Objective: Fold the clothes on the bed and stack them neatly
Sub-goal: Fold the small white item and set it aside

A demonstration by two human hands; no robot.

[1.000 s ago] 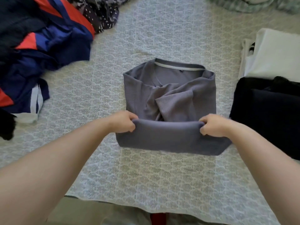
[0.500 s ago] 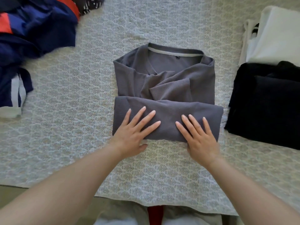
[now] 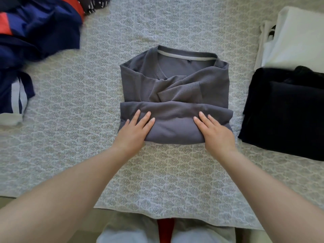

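Centrally, both hands, left (image 3: 135, 132) and right (image 3: 214, 133), flat with straight fingers on the grey shirt's (image 3: 175, 88) folded near edge, on the bed (image 3: 87, 102).

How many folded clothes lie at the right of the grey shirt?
2 visible: a white garment at far right, a black garment nearer. More may lie out of frame.

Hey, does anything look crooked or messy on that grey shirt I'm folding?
Slightly. The grey shirt's folded-up bottom band juts past its right edge, and the crossed sleeves lie rumpled.
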